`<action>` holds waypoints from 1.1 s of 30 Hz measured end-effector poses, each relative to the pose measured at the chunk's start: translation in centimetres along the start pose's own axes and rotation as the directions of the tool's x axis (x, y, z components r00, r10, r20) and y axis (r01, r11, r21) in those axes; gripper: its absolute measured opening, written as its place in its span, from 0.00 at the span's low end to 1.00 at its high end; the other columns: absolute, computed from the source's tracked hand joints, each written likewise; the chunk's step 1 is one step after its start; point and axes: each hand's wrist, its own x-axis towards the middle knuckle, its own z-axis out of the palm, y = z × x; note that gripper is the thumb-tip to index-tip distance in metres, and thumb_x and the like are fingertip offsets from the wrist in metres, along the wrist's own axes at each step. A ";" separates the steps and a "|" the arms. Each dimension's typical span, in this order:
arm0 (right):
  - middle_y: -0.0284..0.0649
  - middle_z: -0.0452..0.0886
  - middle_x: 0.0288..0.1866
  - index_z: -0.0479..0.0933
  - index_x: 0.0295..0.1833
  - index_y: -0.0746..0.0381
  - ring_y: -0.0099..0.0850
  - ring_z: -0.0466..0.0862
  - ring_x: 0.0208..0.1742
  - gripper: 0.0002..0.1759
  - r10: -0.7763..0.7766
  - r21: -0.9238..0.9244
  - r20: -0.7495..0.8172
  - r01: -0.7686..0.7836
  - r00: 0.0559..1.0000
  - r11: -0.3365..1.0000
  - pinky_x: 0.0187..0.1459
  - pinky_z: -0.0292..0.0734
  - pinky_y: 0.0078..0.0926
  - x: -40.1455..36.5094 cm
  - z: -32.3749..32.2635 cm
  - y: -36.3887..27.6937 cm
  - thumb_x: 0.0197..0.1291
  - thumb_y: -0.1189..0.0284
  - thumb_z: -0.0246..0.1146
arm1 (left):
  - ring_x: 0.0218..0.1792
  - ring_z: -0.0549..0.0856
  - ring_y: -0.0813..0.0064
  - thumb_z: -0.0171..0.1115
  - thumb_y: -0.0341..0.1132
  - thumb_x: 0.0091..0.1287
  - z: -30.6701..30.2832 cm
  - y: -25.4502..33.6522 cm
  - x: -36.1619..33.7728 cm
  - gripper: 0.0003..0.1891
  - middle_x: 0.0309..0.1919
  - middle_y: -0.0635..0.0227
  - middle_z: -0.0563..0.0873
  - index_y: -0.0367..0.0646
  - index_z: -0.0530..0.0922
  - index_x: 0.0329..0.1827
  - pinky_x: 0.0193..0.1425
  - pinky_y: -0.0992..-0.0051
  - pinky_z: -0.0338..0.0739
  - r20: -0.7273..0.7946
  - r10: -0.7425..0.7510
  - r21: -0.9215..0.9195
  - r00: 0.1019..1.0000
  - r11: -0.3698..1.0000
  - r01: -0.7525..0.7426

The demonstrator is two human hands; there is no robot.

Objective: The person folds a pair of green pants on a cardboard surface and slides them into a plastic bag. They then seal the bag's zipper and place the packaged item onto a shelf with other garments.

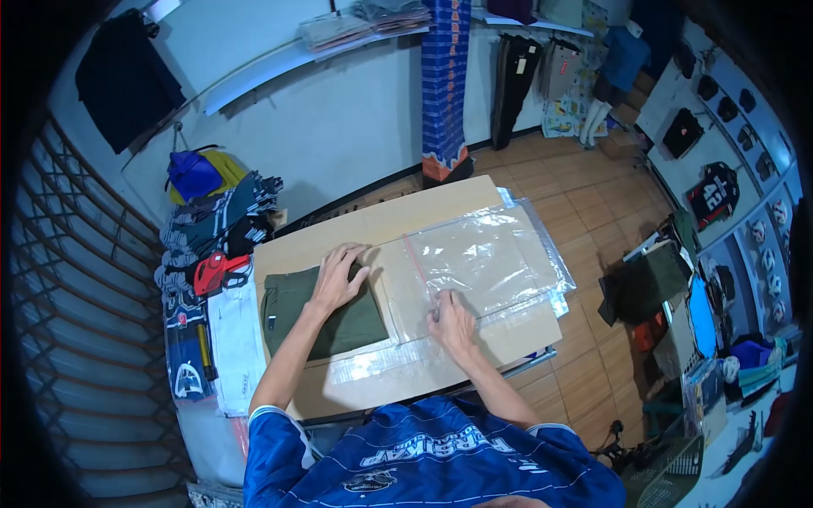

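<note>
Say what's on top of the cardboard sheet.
A folded olive-green garment with the left hand on it, and clear plastic bag with the right hand at its near side. Anything between garment and cardboard sheet is covered.

A brown tiled floor (584, 203) is bordered by a pale wall (339, 127), where a blue column (444, 93) is flanked by shelves (262, 78).

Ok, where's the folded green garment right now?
In the head view, the folded green garment lies at the left of the brown board, beneath the left hand and left of the clear plastic bag.
</note>
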 end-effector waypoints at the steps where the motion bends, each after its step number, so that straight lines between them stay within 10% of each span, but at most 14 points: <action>1: 0.54 0.86 0.50 0.77 0.54 0.60 0.58 0.88 0.43 0.17 -0.027 -0.001 -0.007 0.027 1.000 1.000 0.41 0.82 0.59 0.7 0.1 -0.1 0.59 0.70 0.68 | 0.74 0.74 0.50 0.70 0.46 0.70 -0.5 -0.6 -1.1 0.28 0.69 0.56 0.80 0.47 0.78 0.71 0.78 0.45 0.64 0.009 -0.008 0.031 1.000 0.999 0.008; 8: 0.51 0.87 0.42 0.82 0.42 0.61 0.55 0.89 0.39 0.08 -0.118 -0.025 -0.036 0.118 0.992 0.993 0.40 0.83 0.55 4.3 1.3 0.1 0.61 0.70 0.69 | 0.86 0.52 0.45 0.66 0.69 0.65 1.4 -2.5 -6.5 0.48 0.87 0.60 0.57 0.59 0.64 0.85 0.83 0.29 0.45 0.166 -0.143 0.263 0.976 0.960 0.096; 25: 0.47 0.86 0.32 0.82 0.36 0.61 0.53 0.88 0.34 0.08 -0.114 0.047 -0.122 0.120 0.986 0.992 0.34 0.81 0.50 4.5 -0.5 -2.2 0.65 0.68 0.70 | 0.86 0.53 0.45 0.61 0.69 0.68 9.1 5.0 -0.3 0.44 0.87 0.62 0.58 0.60 0.66 0.84 0.81 0.26 0.44 0.212 0.039 0.179 0.976 0.981 -0.078; 33: 0.46 0.86 0.33 0.82 0.40 0.61 0.53 0.87 0.33 0.06 -0.159 0.074 -0.133 0.170 0.978 0.983 0.33 0.80 0.51 3.3 -0.5 -2.4 0.66 0.70 0.69 | 0.85 0.53 0.44 0.65 0.54 0.70 12.3 6.6 2.8 0.39 0.86 0.62 0.58 0.65 0.65 0.85 0.81 0.25 0.44 0.162 -0.069 0.186 0.984 0.982 0.038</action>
